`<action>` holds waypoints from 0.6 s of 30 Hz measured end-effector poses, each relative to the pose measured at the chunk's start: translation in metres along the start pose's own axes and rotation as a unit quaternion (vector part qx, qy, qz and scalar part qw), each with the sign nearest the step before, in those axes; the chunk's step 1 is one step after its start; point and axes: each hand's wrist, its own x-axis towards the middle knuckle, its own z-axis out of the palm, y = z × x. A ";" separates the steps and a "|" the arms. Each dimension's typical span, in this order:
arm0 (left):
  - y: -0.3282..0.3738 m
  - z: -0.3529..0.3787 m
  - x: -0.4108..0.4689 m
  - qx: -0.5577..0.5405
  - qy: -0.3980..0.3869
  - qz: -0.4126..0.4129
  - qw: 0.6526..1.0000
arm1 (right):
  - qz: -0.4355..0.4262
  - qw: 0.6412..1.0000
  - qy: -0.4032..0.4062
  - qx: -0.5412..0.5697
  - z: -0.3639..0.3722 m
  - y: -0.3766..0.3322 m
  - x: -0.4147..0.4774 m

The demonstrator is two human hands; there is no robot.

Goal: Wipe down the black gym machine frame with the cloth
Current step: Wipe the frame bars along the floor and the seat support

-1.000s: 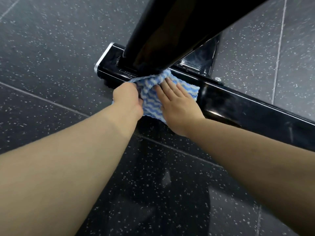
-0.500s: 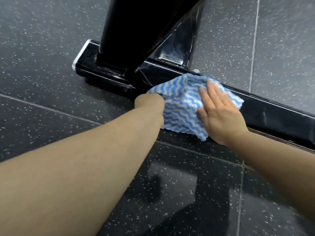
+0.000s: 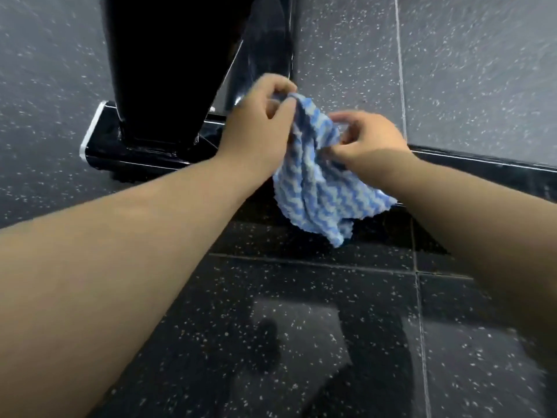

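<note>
- Head view, setting: a floor (image 3: 482, 70) of dark speckled tiles with pale joint lines; the near tiles are glossy and show dim reflections.
- Head view, machine: the black gym machine frame (image 3: 168, 70) rises as a wide upright post from a low base bar (image 3: 488, 167), which runs across the floor from a silver end cap (image 3: 90, 131) on the left to the right edge.
- Head view, cloth: a blue-and-white wavy-striped cloth (image 3: 313, 191) hangs bunched between the two hands, in front of the base bar and just right of the post; whether it touches the bar cannot be told.
- Head view, left hand (image 3: 256, 128): fingers (image 3: 283, 107) curled, pinching the cloth's top edge.
- Head view, right hand (image 3: 373, 137): fingers (image 3: 342, 119) curled, pinching the cloth's upper right part; the hand is slightly blurred.
- Both bare forearms reach in from the lower corners.
</note>
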 end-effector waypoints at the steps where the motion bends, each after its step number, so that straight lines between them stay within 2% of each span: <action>1: -0.002 0.001 0.004 -0.031 0.026 -0.013 0.999 | 0.016 0.998 -0.001 0.053 -0.002 -0.001 0.001; 2: -0.004 0.003 0.004 -0.030 0.050 -0.040 0.997 | 0.022 0.995 0.008 0.102 -0.005 -0.003 0.000; 4: -0.015 0.007 -0.004 0.065 0.075 -0.117 0.988 | 0.034 0.982 0.017 0.182 -0.012 -0.002 -0.003; 6: -0.027 0.014 -0.015 0.106 0.035 -0.150 0.982 | 0.050 0.960 0.023 0.276 -0.020 -0.001 -0.007; 8: -0.028 0.018 -0.023 0.069 -0.029 -0.147 0.986 | 0.068 0.920 0.015 0.385 -0.029 0.000 -0.008; 10: -0.023 0.023 -0.021 0.049 -0.064 -0.135 0.988 | 0.095 0.889 0.020 0.448 -0.034 -0.002 -0.009; 13: -0.012 0.031 -0.021 -0.022 -0.118 -0.128 0.985 | 0.159 0.884 0.072 0.433 -0.047 -0.006 -0.009; 14: -0.011 0.032 -0.020 -0.045 -0.122 -0.132 0.983 | 0.174 0.885 0.061 0.427 -0.052 -0.004 -0.010; 16: -0.007 0.030 -0.020 -0.098 -0.113 -0.155 0.977 | 0.187 0.882 -0.027 0.432 -0.063 0.001 -0.016; 18: -0.004 0.023 -0.017 -0.147 -0.120 -0.175 0.966 | 0.157 0.880 -0.111 0.434 -0.070 0.005 -0.027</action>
